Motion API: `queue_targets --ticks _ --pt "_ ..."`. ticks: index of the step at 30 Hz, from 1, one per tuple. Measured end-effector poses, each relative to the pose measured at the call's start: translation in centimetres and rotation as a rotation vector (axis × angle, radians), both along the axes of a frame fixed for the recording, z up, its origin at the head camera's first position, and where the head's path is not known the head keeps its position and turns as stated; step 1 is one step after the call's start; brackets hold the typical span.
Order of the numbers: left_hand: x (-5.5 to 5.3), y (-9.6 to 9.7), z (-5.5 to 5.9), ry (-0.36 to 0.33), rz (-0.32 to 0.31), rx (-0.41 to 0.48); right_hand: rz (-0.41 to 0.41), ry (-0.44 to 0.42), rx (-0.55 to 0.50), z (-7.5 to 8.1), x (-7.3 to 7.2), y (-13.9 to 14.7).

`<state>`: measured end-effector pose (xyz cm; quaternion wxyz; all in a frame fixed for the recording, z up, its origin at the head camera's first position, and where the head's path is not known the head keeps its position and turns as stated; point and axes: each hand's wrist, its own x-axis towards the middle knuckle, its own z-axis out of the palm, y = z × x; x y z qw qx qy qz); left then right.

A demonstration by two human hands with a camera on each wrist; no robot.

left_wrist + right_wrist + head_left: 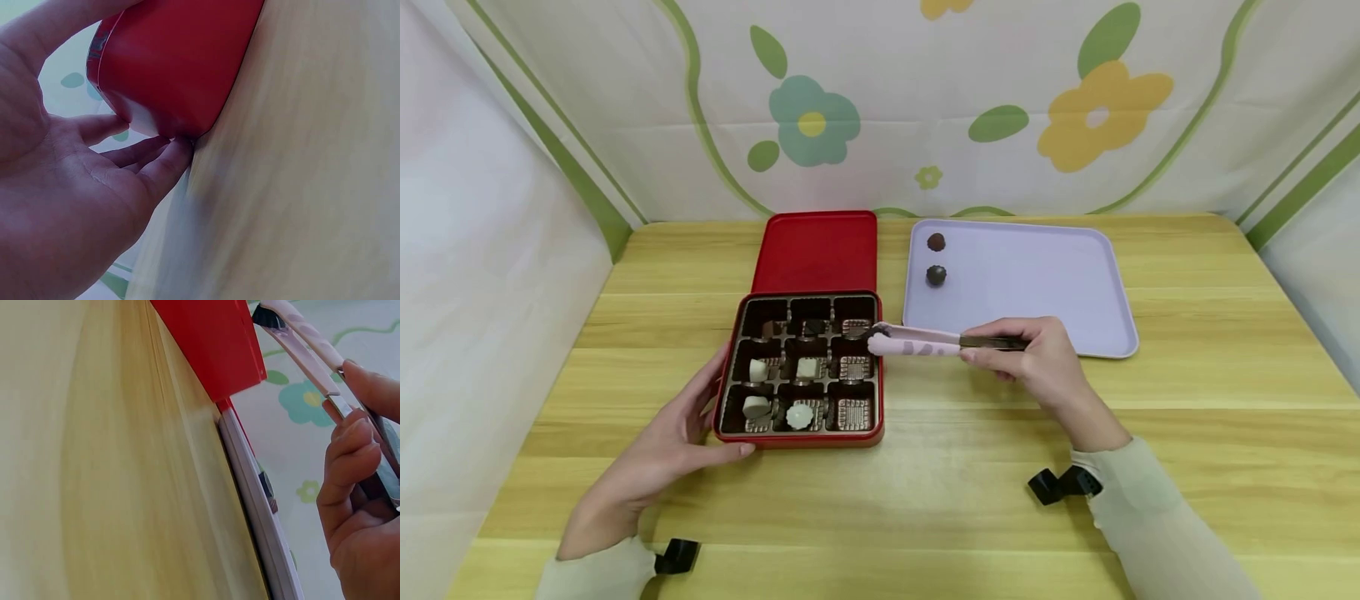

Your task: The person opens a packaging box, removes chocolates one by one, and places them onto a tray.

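My right hand (1037, 367) grips tongs (917, 343) with pale pink tips and a metal handle. Pinched in the tips is a dark ridged chocolate (270, 317), held over the right rim of a red chocolate box (880, 433). My left hand (662, 442) holds the box's front left corner, thumb along the front and fingers on the left side. White chocolates (800, 415) and dark ones (814, 327) sit in the left and middle columns; the right column shows bare compartment floors. On a lilac tray (1030, 283) lie a brown chocolate (936, 242) and a darker one (936, 275).
The red lid (820, 250) lies flat behind the box. The tray stands at the back right of the wooden table (955, 500), near a flowered cloth wall (880, 100). White cloth also hangs on both sides.
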<state>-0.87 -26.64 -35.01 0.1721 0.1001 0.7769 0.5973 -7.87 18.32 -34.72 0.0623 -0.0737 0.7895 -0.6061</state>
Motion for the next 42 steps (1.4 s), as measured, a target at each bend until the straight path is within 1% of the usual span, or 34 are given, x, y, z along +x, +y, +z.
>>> queue_targets --ticks 4,9,15,19,23,28,32,39,42 --pt "0.0 0.0 0.0 0.006 -0.002 -0.004 -0.067 0.013 -0.007 -0.2 -0.2 0.6" --pt "0.0 -0.1 0.0 0.006 -0.001 -0.007 -0.134 -0.016 -0.002 -0.4 -0.5 1.4" --pt "0.0 -0.1 0.0 0.003 -0.006 0.007 -0.213 -0.084 0.048 -0.3 -1.0 2.4" --pt "0.0 -0.1 0.0 0.005 -0.007 0.008 -0.247 -0.135 0.1 -0.5 -1.3 3.0" --pt "0.0 -0.1 0.0 0.003 -0.006 0.001 -0.267 -0.169 0.13 -0.6 -1.5 3.2" --pt "0.0 0.0 0.1 -0.001 0.0 -0.001 -0.266 -0.192 0.142 -0.5 -1.6 3.3" --pt "0.0 0.1 0.1 -0.008 0.001 0.0 -0.259 -0.197 0.148 -0.6 -1.6 3.4" --pt "0.0 0.1 0.1 -0.021 0.002 0.002 -0.303 -0.201 0.184 -0.7 -1.8 3.7" --pt "0.0 0.1 0.1 -0.021 0.005 -0.001 -0.308 -0.2 0.198 -0.6 -1.9 3.8"
